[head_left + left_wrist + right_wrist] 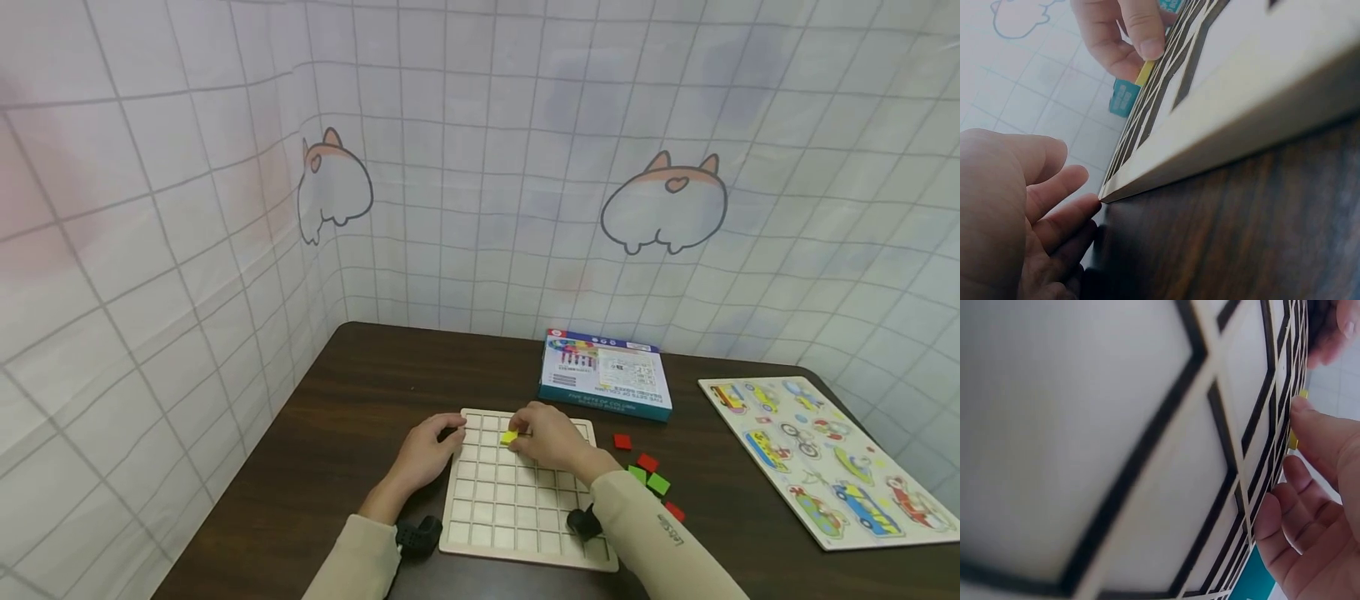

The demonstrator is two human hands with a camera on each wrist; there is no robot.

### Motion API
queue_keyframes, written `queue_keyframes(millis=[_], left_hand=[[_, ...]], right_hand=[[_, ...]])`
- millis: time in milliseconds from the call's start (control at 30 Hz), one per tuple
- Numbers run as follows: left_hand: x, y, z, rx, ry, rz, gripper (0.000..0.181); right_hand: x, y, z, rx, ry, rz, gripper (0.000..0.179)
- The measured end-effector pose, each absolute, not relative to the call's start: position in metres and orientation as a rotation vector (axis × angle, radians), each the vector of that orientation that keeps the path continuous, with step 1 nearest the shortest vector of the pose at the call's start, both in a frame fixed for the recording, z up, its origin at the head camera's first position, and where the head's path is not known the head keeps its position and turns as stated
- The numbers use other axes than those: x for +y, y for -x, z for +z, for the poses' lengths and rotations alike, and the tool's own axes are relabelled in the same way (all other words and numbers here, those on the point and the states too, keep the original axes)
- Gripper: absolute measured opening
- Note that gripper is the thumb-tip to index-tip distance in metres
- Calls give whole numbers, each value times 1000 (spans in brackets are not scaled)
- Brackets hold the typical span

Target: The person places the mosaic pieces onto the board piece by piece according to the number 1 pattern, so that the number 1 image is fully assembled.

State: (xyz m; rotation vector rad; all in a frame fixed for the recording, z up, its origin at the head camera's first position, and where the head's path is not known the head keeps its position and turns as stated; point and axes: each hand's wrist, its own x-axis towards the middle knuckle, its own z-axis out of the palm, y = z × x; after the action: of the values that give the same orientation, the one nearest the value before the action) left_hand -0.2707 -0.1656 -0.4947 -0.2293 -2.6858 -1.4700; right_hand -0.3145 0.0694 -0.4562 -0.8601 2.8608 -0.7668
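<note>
A wooden grid board (505, 512) with square cells lies on the table. Over its upper part, my right hand (551, 437) pinches a yellow square tile (509, 437) between thumb and finger. The same tile shows as a thin yellow edge (1293, 440) by the thumb in the right wrist view. Whether it sits fully inside a cell I cannot tell. My left hand (426, 452) rests by the board's upper left edge, fingers loosely bent and holding nothing. In the left wrist view its fingertips (1088, 203) come up to the board's corner.
Right of the board lie loose red tiles (622, 442) and green tiles (658, 484). Behind it is a flat box (607, 375) with a teal side. A picture puzzle board (817, 458) lies at the far right. A patterned curtain (480, 167) hangs behind the dark table (360, 400).
</note>
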Motion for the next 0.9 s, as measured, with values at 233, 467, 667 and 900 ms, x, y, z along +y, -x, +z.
queue_keyframes(millis=[233,467,667,900], left_hand=[[-165,272,-494,-2679,234,-1465,33],[-165,272,-496,-2681,234,-1453,32],[-164,272,-496,-2688,233,-1459,33],[-165,271,-494,-2685,230,-1471,33]], right_hand=[[70,316,-457,2858,832,-779,17],[68,316,-458,2841,782,-755,19],[69,314,-458,2828,770,-755,20],[74,312,-453,2764,770,-800,27]])
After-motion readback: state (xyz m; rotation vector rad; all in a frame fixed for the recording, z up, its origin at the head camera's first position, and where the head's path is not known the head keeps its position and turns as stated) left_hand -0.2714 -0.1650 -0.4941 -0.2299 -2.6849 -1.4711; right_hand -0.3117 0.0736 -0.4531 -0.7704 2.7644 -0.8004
